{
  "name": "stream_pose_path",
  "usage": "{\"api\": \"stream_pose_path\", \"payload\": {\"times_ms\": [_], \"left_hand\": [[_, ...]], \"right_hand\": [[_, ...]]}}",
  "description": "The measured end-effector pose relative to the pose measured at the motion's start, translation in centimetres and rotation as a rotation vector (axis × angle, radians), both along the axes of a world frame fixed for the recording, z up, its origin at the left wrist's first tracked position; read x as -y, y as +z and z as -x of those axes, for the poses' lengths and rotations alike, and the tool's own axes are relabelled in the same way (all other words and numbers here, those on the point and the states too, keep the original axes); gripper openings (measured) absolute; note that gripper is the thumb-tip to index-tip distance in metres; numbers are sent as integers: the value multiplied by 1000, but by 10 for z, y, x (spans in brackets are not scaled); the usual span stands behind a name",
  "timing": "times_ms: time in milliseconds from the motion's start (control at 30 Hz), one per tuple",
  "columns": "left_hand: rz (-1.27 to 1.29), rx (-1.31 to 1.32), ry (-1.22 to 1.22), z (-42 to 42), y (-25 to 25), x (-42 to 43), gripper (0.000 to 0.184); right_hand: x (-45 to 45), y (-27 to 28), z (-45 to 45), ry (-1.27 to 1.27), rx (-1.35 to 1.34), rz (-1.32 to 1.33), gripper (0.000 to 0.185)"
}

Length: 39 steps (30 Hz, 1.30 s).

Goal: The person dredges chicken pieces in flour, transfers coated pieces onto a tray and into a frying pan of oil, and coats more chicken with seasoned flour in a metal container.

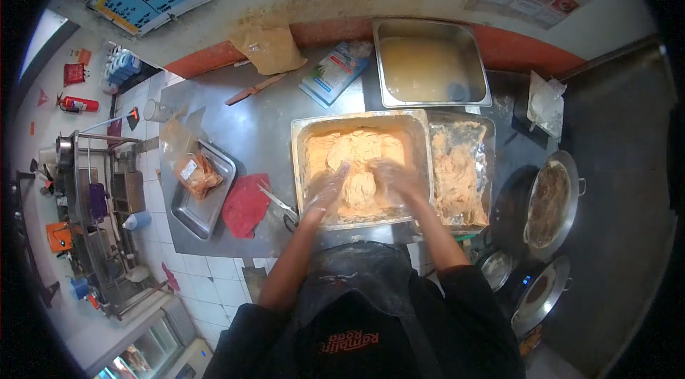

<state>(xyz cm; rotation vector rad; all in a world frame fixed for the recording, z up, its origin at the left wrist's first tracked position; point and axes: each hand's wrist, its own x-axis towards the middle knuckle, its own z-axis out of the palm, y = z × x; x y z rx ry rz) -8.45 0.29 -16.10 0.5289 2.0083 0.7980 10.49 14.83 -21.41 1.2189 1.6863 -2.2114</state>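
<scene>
Pale orange flour mix point(360, 190) fills a rectangular metal pan point(297, 158) in front of me, with a raised mound in its middle. My left hand point(328, 188), in a clear plastic glove, is inside the pan at the left of the mound. On the mound's right side is my right hand point(392, 180), also gloved, its fingers angled inward. Both hands touch the flour mix, their fingers spread and nothing visibly gripped. Beside the pan on the right, a second tray point(460, 179) holds clumpy coated pieces.
Behind stands a deep pan point(487, 97) of cloudy liquid, beside a blue-green packet point(332, 78). Leftward lie scissors point(278, 202), a red cloth point(246, 204), a tray point(191, 225) with bagged meat point(198, 175), and a knife point(253, 89). Woks point(553, 204) point(542, 293) are at right.
</scene>
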Motion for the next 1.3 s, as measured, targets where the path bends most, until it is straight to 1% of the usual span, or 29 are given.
{"api": "stream_pose_path", "payload": {"times_ms": [67, 133, 167, 200, 233, 300, 333, 400, 433, 467, 533, 567, 600, 633, 667, 733, 767, 833, 867, 900, 933, 1000, 1033, 1133, 1167, 1200, 1233, 1267, 1300], "left_hand": [[-74, -5, 75, -10, 7, -7, 68], [-285, 140, 265, -12, 27, -13, 66], [-283, 139, 267, -9, 27, -15, 66], [-140, 63, 220, -5, 25, -17, 63], [6, -10, 170, -4, 23, -15, 61], [-53, 33, 184, 0, -6, -9, 60], [-113, 74, 198, 2, -11, -9, 60], [-104, 3, 146, -2, -15, -8, 59], [-101, -68, 89, -4, -12, -13, 59], [-102, -65, 88, -8, -9, -17, 59], [-64, 116, 138, -15, 8, -21, 64], [-66, 115, 132, -17, 20, -21, 64], [-141, 89, 240, -19, 33, -19, 67], [-173, 77, 296, -17, 32, -17, 68], [-207, 63, 351, -15, 31, -14, 69], [-39, 31, 75, 0, 13, -10, 75], [-31, 35, 73, 0, 11, -8, 75], [163, -37, -113, 2, 26, -17, 73], [163, -37, -113, 0, 24, -16, 73], [17, -44, -47, -3, 21, -14, 75], [-129, -48, 15, -4, 19, -13, 77], [-76, 6, 6, 6, 21, -12, 78], [-22, 60, 8, 11, 22, -12, 79], [133, 0, -69, 13, 6, -15, 82], [137, -2, -75, 15, 5, -17, 82], [154, -47, -194, 16, 4, -20, 81], [166, -94, -310, 16, 4, -25, 80], [162, -96, -312, 12, 5, -26, 80], [39, -117, -268, 9, 6, -26, 80]], "right_hand": [[16, 38, 23, 16, -50, -65, 66], [24, 85, 42, -77, 348, -88, 72], [11, 87, 39, -6, 271, -52, 69], [2, 88, 34, -2, 271, -52, 69], [-3, 88, 28, 83, 232, -58, 63], [-11, 40, 3, 102, 150, -145, 61], [-13, 41, 1, 111, 110, -189, 60], [-6, 55, 5, 476, 494, -627, 58], [1, 34, 6, 478, 495, -629, 58], [13, 5, 6, 355, 500, -722, 56], [21, 10, 12, 227, 504, -810, 54], [13, 58, 25, 271, 371, -506, 56], [6, 85, 34, 311, 231, -205, 59], [2, 80, 31, 311, 229, -203, 59], [-3, 71, 25, 459, 278, -367, 61], [-5, 51, 22, 612, 324, -533, 66], [4, 41, 18, 576, 330, -559, 69], [13, 48, 27, 534, 337, -595, 72], [22, 52, 37, 363, 329, -459, 69], [27, 66, 44, 191, 317, -323, 66], [21, 84, 44, 186, 319, -323, 66], [1, 116, 40, 256, 335, -258, 70], [0, 102, 32, 119, 358, -334, 66], [-31, -65, -15, 607, 358, -648, 57], [-23, -51, -13, 718, 336, -763, 51], [-15, -36, -9, 820, 311, -886, 44], [0, 4, 8, 615, 303, -741, 44], [8, 37, 19, 415, 288, -596, 44], [7, 57, 24, 415, 282, -604, 44]]}}
